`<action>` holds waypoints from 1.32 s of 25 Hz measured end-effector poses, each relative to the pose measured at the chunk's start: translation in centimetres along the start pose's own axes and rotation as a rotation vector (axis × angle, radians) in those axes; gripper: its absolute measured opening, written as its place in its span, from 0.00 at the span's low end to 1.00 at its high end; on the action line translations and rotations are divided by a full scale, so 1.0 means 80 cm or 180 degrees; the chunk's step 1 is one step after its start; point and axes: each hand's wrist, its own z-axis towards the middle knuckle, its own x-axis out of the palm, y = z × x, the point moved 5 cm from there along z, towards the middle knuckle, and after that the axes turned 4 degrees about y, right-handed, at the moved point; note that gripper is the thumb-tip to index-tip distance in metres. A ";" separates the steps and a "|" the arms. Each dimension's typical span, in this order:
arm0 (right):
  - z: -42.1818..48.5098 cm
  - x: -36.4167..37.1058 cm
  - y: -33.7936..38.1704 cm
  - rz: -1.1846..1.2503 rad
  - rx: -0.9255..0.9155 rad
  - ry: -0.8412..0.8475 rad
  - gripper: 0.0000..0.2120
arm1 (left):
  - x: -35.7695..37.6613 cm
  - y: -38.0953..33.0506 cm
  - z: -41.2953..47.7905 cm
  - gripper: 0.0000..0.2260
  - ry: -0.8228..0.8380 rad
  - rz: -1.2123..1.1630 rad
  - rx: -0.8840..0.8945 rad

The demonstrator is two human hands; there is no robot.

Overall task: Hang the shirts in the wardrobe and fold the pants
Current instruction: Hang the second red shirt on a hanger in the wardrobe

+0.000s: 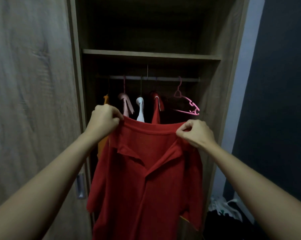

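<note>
Left grip and right grip each pinch the shirt at its collar ends: light, limp cloth, likely best held by the shoulders.

Dim, soft light falls from the viewer's side, so the red shirt is the brightest thing. The wardrobe interior sinks into deep shadow, nearly black above its shelf. Wide-angle distortion bows the door. Detail is soft and grainy, with no glare.
</note>
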 end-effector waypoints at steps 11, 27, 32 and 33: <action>-0.019 0.022 -0.025 -0.0463 0.0485 0.0287 0.19 | 0.048 0.024 -0.009 0.16 0.0745 0.0175 -0.0109; 0.109 -0.030 -0.018 -0.0708 -0.0355 0.0354 0.18 | 0.237 -0.087 0.153 0.04 0.1369 -0.2497 -0.1032; 0.138 -0.045 -0.057 -0.0936 -0.0487 0.0363 0.18 | 0.354 -0.133 0.234 0.06 0.1879 -0.3074 -0.1478; 0.147 -0.049 -0.066 -0.1006 -0.0498 0.0366 0.18 | 0.377 -0.143 0.249 0.09 0.1872 -0.3099 -0.1491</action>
